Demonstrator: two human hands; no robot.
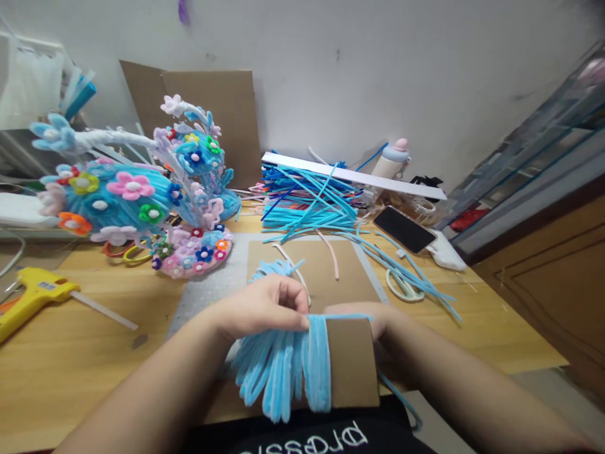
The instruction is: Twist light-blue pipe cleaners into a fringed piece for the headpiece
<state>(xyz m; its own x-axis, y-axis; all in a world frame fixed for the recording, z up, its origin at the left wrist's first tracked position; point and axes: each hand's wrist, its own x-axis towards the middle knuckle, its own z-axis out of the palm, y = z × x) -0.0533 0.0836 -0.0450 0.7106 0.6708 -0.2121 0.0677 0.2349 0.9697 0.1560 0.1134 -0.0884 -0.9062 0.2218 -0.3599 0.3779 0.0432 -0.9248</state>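
Note:
Light blue fuzzy stems [319,369] are wrapped around a brown cardboard piece [354,362] held near my body. To the left of the wraps hangs a fan of blue loops [274,372]. My left hand [271,302] pinches the blue stems at the top edge, thumb and fingers pressed together. Behind the cardboard's upper right side is my right hand [362,310], its fingers mostly hidden. One blue stem lies along the top edge, and another strand curls down at the lower right.
Flower-covered blue decorations [118,195] stand at left, beyond a yellow glue gun [40,293]. A pile of blue stems [309,211] lies at the back, with a black phone [405,228] and a pale bottle [392,162] to its right. Under the hands is a cutting mat [201,287].

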